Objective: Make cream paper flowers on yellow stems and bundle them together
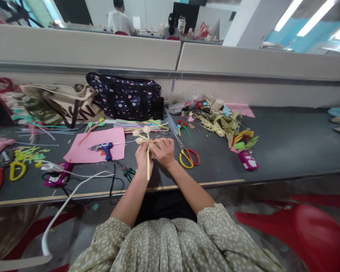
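A small craft flower (pixel 146 129) with several pale buds and a yellow-green stem is held upright over the front of the table. My left hand (pixel 143 156) is closed on it just below the buds, and the stem hangs down past the fingers. My right hand (pixel 164 151) pinches at the same spot from the right, its fingertips touching the stem. Scissors (pixel 193 156) with red and yellow handles lie right of my right hand. Green-handled pliers (pixel 127 172) rest left of my left hand.
A blue glue gun (pixel 107 150) lies on a pink sheet (pixel 117 138), its cord running to the table's front edge. Bags (pixel 124 98) stand at the back. Dried husks (pixel 215 124) and a purple pack (pixel 248 160) are at the right. Two people sit beyond the partition (pixel 102 47).
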The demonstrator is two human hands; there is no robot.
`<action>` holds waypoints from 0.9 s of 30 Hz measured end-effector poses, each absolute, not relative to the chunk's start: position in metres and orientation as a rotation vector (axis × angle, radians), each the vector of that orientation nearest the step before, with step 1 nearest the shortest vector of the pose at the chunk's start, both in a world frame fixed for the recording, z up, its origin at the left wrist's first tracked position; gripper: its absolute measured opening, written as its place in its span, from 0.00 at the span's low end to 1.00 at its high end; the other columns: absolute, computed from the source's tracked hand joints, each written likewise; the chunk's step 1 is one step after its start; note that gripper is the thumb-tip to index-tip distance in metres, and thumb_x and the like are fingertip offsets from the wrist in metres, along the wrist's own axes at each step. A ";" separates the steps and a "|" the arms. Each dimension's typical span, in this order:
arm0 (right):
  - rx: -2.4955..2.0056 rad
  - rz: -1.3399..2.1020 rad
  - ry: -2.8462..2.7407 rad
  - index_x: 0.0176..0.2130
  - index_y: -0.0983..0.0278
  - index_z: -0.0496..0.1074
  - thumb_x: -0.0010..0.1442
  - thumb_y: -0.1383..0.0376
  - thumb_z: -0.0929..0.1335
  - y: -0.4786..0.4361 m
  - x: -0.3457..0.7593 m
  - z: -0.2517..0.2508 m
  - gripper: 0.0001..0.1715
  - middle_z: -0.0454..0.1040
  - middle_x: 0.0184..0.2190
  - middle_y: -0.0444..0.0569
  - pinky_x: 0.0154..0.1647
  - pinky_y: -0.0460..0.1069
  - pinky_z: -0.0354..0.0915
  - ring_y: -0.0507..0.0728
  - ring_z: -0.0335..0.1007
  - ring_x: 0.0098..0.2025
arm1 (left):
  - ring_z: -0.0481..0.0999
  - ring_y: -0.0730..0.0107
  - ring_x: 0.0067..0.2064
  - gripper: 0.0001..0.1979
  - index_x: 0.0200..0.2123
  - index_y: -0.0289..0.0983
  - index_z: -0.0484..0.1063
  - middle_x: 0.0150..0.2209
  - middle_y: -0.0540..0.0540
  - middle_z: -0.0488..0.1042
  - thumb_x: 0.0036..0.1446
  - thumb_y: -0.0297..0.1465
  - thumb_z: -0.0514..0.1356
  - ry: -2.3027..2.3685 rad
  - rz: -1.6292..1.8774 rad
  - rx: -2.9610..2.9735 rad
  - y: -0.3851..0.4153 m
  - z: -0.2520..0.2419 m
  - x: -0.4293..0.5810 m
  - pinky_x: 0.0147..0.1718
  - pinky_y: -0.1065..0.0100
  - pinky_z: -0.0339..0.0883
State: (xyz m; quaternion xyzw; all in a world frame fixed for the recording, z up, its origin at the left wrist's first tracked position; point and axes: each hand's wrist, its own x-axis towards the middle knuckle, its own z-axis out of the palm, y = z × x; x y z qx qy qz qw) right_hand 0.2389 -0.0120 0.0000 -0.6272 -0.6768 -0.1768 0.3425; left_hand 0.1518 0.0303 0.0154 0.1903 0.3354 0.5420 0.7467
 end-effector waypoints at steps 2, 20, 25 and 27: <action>-1.610 -0.429 -1.753 0.45 0.52 0.73 0.65 0.62 0.62 -0.012 0.237 0.001 0.12 0.76 0.46 0.47 0.50 0.56 0.48 0.57 0.65 0.50 | 0.74 0.77 0.25 0.14 0.28 0.33 0.72 0.25 0.52 0.76 0.36 0.29 0.71 0.718 1.202 0.404 0.031 0.015 0.151 0.28 0.75 0.66; -1.580 -0.167 -1.486 0.35 0.57 0.75 0.63 0.63 0.63 -0.016 0.212 0.024 0.11 0.79 0.38 0.47 0.51 0.54 0.55 0.57 0.70 0.44 | 0.72 0.81 0.23 0.16 0.22 0.34 0.69 0.21 0.54 0.73 0.31 0.28 0.73 0.673 1.256 0.410 0.038 0.018 0.136 0.27 0.76 0.64; -1.527 0.032 -1.267 0.32 0.58 0.76 0.59 0.62 0.66 -0.017 0.208 0.027 0.08 0.79 0.35 0.48 0.49 0.54 0.60 0.58 0.72 0.42 | 0.73 0.80 0.26 0.15 0.22 0.33 0.73 0.23 0.52 0.74 0.30 0.27 0.74 0.660 1.313 0.463 0.037 0.013 0.132 0.31 0.76 0.66; -1.512 0.116 -1.209 0.31 0.59 0.76 0.58 0.62 0.67 -0.018 0.208 0.029 0.07 0.78 0.33 0.48 0.47 0.53 0.61 0.58 0.72 0.40 | 0.72 0.80 0.26 0.14 0.22 0.33 0.73 0.23 0.52 0.74 0.30 0.28 0.74 0.679 1.324 0.489 0.036 0.011 0.130 0.31 0.75 0.66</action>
